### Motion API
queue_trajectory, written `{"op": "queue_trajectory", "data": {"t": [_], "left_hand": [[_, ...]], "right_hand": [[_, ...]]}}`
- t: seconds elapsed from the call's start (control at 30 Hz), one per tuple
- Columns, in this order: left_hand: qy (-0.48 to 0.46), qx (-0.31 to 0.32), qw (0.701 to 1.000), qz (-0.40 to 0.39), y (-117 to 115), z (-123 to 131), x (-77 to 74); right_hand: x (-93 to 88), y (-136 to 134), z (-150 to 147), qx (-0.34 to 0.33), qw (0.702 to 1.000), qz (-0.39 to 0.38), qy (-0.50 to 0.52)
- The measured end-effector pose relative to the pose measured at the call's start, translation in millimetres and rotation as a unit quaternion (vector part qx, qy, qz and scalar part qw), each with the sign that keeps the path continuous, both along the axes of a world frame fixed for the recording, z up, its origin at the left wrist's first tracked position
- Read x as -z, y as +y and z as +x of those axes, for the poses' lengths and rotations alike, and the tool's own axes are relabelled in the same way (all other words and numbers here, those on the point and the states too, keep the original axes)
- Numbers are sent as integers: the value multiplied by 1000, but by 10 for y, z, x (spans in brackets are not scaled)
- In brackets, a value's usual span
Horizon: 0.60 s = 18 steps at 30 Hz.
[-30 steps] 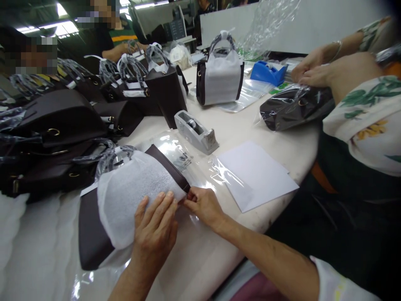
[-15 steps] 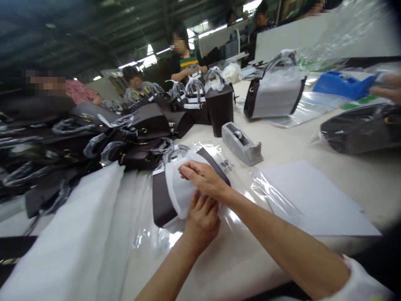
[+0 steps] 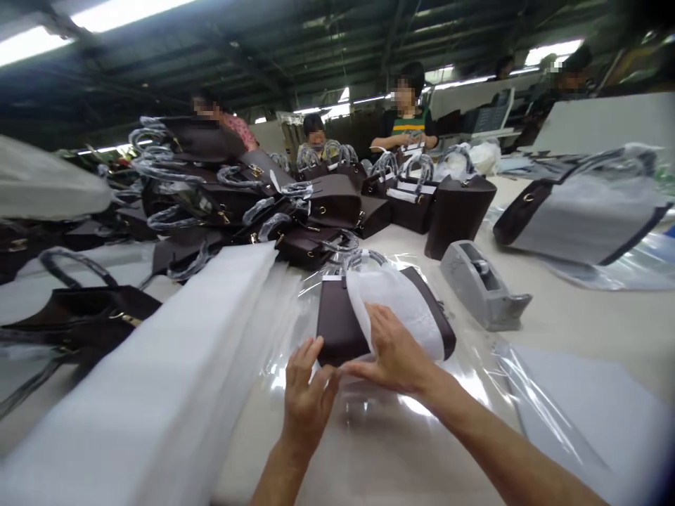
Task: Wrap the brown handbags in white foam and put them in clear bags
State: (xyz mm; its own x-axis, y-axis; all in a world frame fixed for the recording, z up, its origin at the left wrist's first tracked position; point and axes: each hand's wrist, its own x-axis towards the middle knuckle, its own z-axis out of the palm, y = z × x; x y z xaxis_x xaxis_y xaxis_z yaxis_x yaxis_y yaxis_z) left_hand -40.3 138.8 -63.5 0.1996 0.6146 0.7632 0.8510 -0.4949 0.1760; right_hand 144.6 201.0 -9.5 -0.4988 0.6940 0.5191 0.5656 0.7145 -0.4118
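Observation:
A dark brown handbag (image 3: pixel 342 323) lies on a clear plastic sheet (image 3: pixel 363 411) in front of me. Its handles (image 3: pixel 363 258) are wrapped in clear film, and a white wrapping sheet (image 3: pixel 403 302) covers its middle and right part. My right hand (image 3: pixel 398 351) rests on the white sheet's lower left edge with fingers stretched and thumb pointing left along the bag's bottom edge. At the bag's lower left corner is my left hand (image 3: pixel 306 390), fingers apart, tips at the corner. Both thumb areas nearly meet at the bottom edge; any plastic between them I cannot make out.
A grey tape dispenser (image 3: pixel 482 281) stands right of the bag. White foam sheets (image 3: pixel 158 365) are stacked at left, before a pile of dark handbags (image 3: pixel 211 190). A white-wrapped handbag (image 3: pixel 569 218) and a white sheet (image 3: pixel 595 393) lie right. A person (image 3: pixel 408 126) works across the table.
My view has swung left. My hands, earlier crossed over the bag's lower middle, have parted: the left now is at the lower left corner, the right on the white sheet's edge.

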Motion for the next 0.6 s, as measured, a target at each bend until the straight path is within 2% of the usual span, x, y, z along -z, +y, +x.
{"op": "queue_trajectory", "data": {"t": [0.1, 0.23, 0.37, 0.6], "left_hand": [[-47, 78, 993, -73, 137, -13, -154], [-98, 139, 975, -141, 280, -43, -334], [-128, 139, 966, -176, 313, -74, -367], [-213, 115, 937, -251, 325, -99, -309]], "right_hand": [[117, -40, -99, 51, 998, 39, -4], [168, -76, -103, 19, 997, 54, -57], [139, -104, -86, -28, 987, 77, -136], [201, -84, -97, -60, 968, 131, -205]]}}
